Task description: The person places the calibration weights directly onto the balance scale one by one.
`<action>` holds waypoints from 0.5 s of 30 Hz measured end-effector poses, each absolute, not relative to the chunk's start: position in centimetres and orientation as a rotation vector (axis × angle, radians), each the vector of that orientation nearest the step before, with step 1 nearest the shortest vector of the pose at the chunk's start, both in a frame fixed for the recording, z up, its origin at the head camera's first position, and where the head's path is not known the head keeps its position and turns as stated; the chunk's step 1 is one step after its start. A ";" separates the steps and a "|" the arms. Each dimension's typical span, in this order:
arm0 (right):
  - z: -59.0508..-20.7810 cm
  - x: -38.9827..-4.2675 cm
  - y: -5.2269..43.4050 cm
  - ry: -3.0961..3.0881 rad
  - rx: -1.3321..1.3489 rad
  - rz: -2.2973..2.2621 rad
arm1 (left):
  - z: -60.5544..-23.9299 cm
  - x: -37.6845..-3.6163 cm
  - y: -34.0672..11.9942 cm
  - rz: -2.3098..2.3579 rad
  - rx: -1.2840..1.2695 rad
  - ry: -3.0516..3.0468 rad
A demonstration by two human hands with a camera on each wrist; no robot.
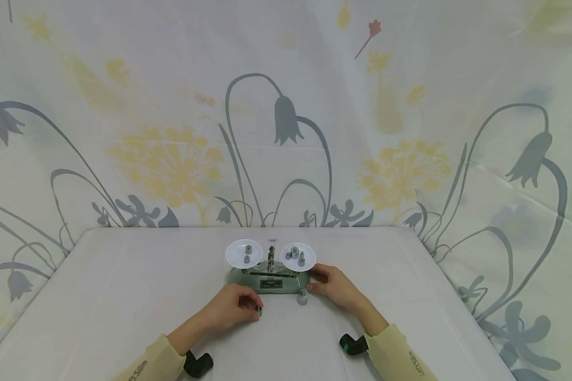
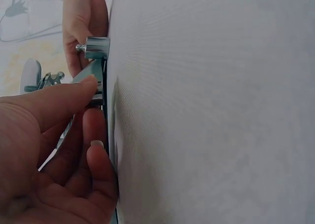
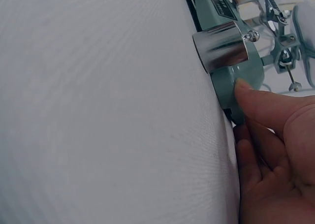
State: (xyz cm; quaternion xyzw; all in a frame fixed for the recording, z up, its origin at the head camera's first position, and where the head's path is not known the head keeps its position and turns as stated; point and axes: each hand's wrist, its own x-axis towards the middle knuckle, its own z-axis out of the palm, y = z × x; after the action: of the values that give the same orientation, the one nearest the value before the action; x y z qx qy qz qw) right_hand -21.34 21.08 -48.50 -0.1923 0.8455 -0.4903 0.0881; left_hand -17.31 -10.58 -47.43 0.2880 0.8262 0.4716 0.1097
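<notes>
Fingers of the left hand (image 1: 231, 307) pinch a small weight (image 1: 258, 312); right hand (image 1: 336, 286), relaxed, touches the balance base (image 1: 276, 284), another weight (image 1: 302, 298) beside.

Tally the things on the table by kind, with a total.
Balance scale: 1
White pans: 2
Metal weights, as far as can be told: 2 on left pan, 4 on right pan, 1 on table = 7
Total: 10

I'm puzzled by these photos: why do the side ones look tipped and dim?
Head view: bright, even, sharp, edges bowed by the wide lens. Left wrist view: turned sideways, left hand close and dark. Right wrist view: also sideways, cylinder weight showing glare, balance scale soft behind.
</notes>
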 end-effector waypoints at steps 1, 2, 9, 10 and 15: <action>-48.5 -21.4 21.1 2.519 -0.575 -1.455 | -47.4 -17.3 -10.6 1.389 0.846 2.433; -48.5 -21.4 21.1 2.520 -0.578 -1.452 | -47.3 -17.2 -10.6 1.390 0.840 2.439; -48.8 -21.5 21.1 2.527 -0.621 -1.449 | -46.8 -16.9 -10.9 1.410 0.791 2.475; -48.8 -21.6 21.1 2.527 -0.631 -1.451 | -46.8 -16.9 -10.9 1.409 0.788 2.479; -48.7 -21.5 21.2 2.527 -0.631 -1.452 | -46.8 -17.0 -11.2 1.398 0.788 2.499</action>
State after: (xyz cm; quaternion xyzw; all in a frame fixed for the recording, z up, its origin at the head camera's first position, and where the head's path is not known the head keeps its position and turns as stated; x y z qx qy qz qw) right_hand -21.54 21.15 -48.75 -0.2110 0.8447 -0.4855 0.0796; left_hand -16.98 -11.24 -46.81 0.2644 0.8383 0.4691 0.0855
